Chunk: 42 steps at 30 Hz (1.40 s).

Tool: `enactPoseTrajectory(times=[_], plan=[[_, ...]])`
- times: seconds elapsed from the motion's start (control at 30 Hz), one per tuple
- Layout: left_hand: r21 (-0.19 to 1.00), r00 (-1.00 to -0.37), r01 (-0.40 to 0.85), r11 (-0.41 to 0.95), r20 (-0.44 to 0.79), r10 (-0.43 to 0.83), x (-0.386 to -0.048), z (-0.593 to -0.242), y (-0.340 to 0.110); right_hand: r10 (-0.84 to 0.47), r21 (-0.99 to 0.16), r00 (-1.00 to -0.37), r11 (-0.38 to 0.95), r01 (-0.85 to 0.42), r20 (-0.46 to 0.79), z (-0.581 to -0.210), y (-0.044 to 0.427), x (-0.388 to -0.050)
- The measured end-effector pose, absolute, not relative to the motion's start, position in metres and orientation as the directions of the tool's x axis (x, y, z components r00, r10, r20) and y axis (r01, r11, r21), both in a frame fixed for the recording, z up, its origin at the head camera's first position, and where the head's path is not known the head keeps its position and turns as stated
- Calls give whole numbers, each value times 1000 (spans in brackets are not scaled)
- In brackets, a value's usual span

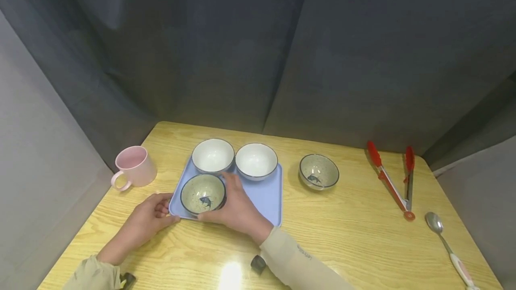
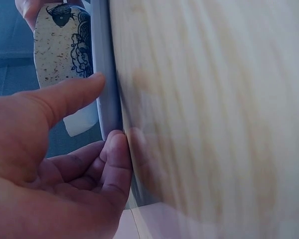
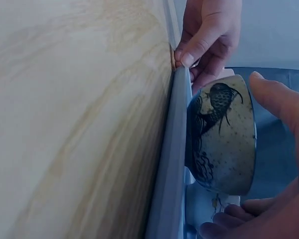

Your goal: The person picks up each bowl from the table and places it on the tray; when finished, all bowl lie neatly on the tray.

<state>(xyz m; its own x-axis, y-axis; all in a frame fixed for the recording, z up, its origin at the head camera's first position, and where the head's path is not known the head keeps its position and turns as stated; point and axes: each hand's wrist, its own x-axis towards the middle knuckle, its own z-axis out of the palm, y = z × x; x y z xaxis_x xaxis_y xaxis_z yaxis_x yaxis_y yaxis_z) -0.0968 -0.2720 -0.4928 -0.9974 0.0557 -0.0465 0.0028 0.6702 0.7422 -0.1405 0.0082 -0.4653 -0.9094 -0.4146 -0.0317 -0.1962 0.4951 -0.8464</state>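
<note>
A blue tray (image 1: 266, 200) lies on the table with two white bowls (image 1: 212, 155) along its far side. At its near left is a speckled bowl (image 1: 203, 193) with a dark fish drawing, also seen upright on the tray in the right wrist view. My right hand (image 1: 242, 209) curves round this bowl's right side, thumb at the near rim and fingers at the far side. My left hand (image 1: 143, 220) holds the tray's near left corner; in the left wrist view the thumb (image 2: 82, 94) lies against the tray edge and the other fingers curl at the corner.
Right of the tray stands another speckled bowl (image 1: 319, 172). A pink mug (image 1: 137, 166) is at the left table edge. Red-tipped tongs (image 1: 393, 187) lie spread at the far right, with a spoon (image 1: 447, 245) nearer. A dark curtain (image 1: 250, 48) hangs behind the table.
</note>
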Motion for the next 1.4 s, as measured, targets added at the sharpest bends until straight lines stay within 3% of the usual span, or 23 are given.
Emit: enactPoseTrajectory(times=[0.47, 0.8, 1.4], plan=[[745, -997, 24, 666, -28, 68, -95, -489, -272, -363, -840, -930, 522, -151, -58, -459, 44, -137], [739, -997, 33, 673, -20, 71, -96, -489, -272, -327, -830, -945, 529, -176, -8, -456, 67, -130], [731, -997, 16, 682, -37, 62, -96, -493, -273, -197, -862, -980, 501, -77, -28, -447, 131, -134]])
